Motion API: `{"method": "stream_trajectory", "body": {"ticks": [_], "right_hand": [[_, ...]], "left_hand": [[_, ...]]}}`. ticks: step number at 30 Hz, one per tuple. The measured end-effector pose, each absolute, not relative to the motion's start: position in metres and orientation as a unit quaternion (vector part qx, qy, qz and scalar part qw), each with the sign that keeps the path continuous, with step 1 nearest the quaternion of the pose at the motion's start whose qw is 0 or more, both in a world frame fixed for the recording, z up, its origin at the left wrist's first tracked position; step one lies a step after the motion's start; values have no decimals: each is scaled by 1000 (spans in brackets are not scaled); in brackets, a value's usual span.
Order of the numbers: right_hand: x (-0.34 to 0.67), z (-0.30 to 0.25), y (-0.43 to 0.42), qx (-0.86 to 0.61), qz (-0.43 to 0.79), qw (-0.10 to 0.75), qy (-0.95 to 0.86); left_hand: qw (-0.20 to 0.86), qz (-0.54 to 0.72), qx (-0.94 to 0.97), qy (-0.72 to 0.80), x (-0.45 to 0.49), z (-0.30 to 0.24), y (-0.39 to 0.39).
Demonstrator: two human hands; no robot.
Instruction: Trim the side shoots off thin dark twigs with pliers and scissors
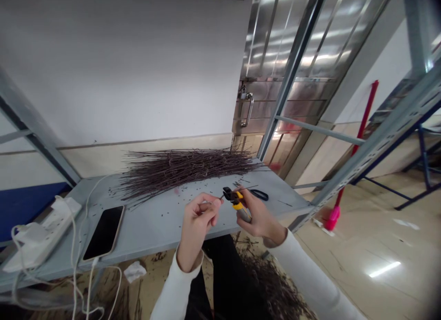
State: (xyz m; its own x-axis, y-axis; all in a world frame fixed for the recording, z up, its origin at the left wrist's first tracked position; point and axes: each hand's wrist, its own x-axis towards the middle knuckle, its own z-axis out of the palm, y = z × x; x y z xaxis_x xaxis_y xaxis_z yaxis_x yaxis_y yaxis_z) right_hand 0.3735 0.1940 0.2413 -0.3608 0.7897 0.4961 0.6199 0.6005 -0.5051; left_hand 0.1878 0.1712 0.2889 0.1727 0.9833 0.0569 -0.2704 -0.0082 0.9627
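Head view, left to right.

Power strip: white, at the left end of a grey steel table, white cables looping from it over the table edge.

Phone: dark screen up, just beside the strip, a white cable at its near end.

Tissue: crumpled, on the floor below the table's front edge.

Twig pile: long, thin, dark twigs laid across the back of the table, by the wall; short bits are scattered over the tabletop.

Left hand: narrow pinch, thumb and fingers holding a thin twig above the table, its far end at the cutters.

Right hand: closed around the grip of yellow-and-black cutters, their head at the twig.

Scissors: black handles, on the table just beyond the cutters.

Loose twigs: heaped on the floor below the hands.

Steel door: pull handle on its left side.

Red pole: leaning, with a pink brush head on the floor.
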Motion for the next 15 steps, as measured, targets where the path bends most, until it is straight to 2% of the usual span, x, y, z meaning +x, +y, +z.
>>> {"method": "stream_trajectory", "body": {"ticks": [6, 9, 12, 15], "right_hand": [[375, 246, 202, -463, -63, 347, -813], [377, 241, 206, -484, -114, 346, -796], [376, 234, 206, -495, -79, 367, -784], [369, 229, 200, -493, 65, 389, -775]], "left_hand": [[590, 526, 474, 388, 186, 288, 174], [578, 524, 486, 394, 185, 285, 176], [553, 533, 499, 401, 188, 279, 177], [506, 552, 519, 412, 191, 273, 180]]}}
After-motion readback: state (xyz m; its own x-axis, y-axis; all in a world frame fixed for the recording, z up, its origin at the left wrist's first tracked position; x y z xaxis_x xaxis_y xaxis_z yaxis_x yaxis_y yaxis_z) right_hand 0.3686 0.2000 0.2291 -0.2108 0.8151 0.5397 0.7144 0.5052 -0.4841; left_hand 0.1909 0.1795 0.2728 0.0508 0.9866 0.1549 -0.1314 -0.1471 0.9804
